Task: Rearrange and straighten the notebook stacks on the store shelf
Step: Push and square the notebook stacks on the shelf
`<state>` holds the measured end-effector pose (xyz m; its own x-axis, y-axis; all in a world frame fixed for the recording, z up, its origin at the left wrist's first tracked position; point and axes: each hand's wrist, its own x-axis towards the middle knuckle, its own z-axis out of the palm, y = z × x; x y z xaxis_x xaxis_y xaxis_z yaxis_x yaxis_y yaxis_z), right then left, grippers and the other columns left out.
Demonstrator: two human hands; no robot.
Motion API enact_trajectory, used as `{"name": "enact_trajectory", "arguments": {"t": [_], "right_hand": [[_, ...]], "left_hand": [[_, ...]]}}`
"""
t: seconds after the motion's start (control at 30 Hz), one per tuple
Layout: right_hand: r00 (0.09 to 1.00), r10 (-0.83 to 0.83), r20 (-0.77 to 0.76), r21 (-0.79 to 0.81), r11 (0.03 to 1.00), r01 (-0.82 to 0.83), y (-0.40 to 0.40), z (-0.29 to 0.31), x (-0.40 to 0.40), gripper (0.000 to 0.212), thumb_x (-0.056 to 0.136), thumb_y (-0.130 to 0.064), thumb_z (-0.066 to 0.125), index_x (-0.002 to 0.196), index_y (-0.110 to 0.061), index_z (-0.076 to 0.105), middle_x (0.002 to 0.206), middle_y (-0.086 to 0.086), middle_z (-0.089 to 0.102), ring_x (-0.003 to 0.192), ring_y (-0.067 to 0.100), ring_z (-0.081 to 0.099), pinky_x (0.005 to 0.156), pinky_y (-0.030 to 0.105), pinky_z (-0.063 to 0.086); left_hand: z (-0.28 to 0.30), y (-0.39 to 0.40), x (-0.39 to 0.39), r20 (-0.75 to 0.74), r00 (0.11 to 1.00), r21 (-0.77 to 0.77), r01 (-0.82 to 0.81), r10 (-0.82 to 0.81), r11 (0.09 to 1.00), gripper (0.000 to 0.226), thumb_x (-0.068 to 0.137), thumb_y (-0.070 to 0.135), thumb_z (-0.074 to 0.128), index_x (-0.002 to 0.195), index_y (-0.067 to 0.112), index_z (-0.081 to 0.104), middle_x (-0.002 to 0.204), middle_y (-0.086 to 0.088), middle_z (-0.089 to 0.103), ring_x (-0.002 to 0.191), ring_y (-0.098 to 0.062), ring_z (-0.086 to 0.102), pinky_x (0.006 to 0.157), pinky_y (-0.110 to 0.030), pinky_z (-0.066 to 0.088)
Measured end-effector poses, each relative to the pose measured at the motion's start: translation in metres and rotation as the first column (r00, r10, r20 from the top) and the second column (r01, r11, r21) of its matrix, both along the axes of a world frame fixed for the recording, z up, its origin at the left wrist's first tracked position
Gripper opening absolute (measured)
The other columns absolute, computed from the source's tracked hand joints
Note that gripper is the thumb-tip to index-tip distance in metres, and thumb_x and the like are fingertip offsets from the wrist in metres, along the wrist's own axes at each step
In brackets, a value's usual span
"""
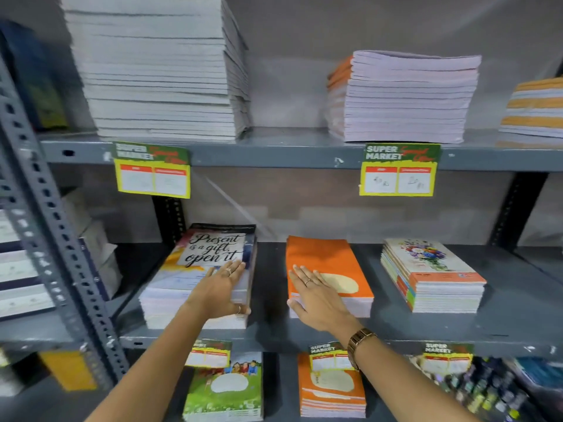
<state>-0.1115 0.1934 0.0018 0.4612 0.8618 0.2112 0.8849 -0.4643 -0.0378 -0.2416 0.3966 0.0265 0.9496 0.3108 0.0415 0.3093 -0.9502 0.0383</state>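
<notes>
On the middle shelf (268,330) stand three notebook stacks. The left stack (182,287) has a "Present is a gift, open it" cover and sits skewed. My left hand (221,292) lies on its right edge, fingers flat on top, thumb down the front corner. The orange stack (323,257) is in the middle. My right hand (316,300) rests palm down on its near left corner, thumb against the side. A flower-cover stack (432,275) sits to the right, untouched.
The upper shelf holds a tall white stack (158,71), a shorter pale stack (402,99) and a striped one (536,114). Yellow price tags (399,172) hang from shelf edges. Below are green (225,388) and orange (332,388) notebooks. A slotted metal upright (58,239) stands left.
</notes>
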Motion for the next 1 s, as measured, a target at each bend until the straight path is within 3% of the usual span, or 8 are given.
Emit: {"name": "enact_trajectory", "arguments": {"t": [0.37,0.63,0.73,0.9,1.0], "right_hand": [[0.987,0.155,-0.047,-0.058,0.986,-0.157,0.092,0.013,-0.061,0.070,0.097,-0.043,0.033,0.150,-0.009,0.004,0.161,0.007,0.000,0.149,0.019,-0.001,0.121,0.033,0.004],[0.988,0.110,-0.110,-0.144,0.981,-0.126,0.130,0.018,-0.078,0.071,0.098,-0.046,0.029,0.150,-0.007,0.002,0.161,0.010,-0.002,0.149,0.021,-0.001,0.122,0.037,0.000],[0.989,0.077,-0.129,-0.175,0.980,-0.100,0.138,0.016,-0.082,0.072,0.097,-0.047,0.029,0.150,-0.006,0.001,0.161,0.011,-0.003,0.149,0.023,-0.001,0.123,0.038,0.001],[0.996,0.013,-0.092,-0.193,0.981,-0.031,0.146,0.011,-0.087,0.071,0.098,-0.045,0.027,0.150,-0.004,0.003,0.160,0.015,0.002,0.148,0.026,0.004,0.122,0.039,0.005],[0.997,0.006,-0.082,-0.178,0.984,-0.021,0.149,0.009,-0.088,0.067,0.099,-0.043,0.027,0.150,-0.005,0.006,0.160,0.014,0.006,0.148,0.025,0.006,0.122,0.039,0.007]], "left_hand": [[-0.004,0.052,-0.071,-0.063,0.987,-0.020,-0.147,0.146,0.989,0.088,0.089,0.053,0.047,0.148,0.014,-0.005,0.160,-0.004,-0.003,0.147,-0.017,-0.001,0.120,-0.040,0.003],[-0.015,0.071,-0.083,-0.091,0.979,0.151,-0.166,0.181,0.974,0.059,0.100,0.037,0.021,0.147,0.013,-0.006,0.160,-0.002,0.000,0.147,-0.016,-0.001,0.119,-0.044,-0.002],[-0.018,0.075,-0.086,-0.088,0.984,0.166,-0.138,0.154,0.976,0.058,0.101,0.031,0.020,0.147,0.012,-0.009,0.160,-0.003,-0.003,0.147,-0.016,-0.003,0.120,-0.042,-0.002],[-0.012,0.076,-0.082,-0.034,0.992,0.181,-0.116,0.124,0.977,0.065,0.096,0.025,0.029,0.146,0.013,-0.011,0.160,-0.002,-0.004,0.147,-0.016,-0.005,0.116,-0.054,-0.010],[-0.009,0.082,-0.079,-0.067,0.995,0.144,-0.062,0.072,0.988,0.067,0.095,0.025,0.031,0.147,0.011,-0.009,0.160,-0.005,-0.004,0.147,-0.017,-0.004,0.119,-0.046,-0.007]]}}
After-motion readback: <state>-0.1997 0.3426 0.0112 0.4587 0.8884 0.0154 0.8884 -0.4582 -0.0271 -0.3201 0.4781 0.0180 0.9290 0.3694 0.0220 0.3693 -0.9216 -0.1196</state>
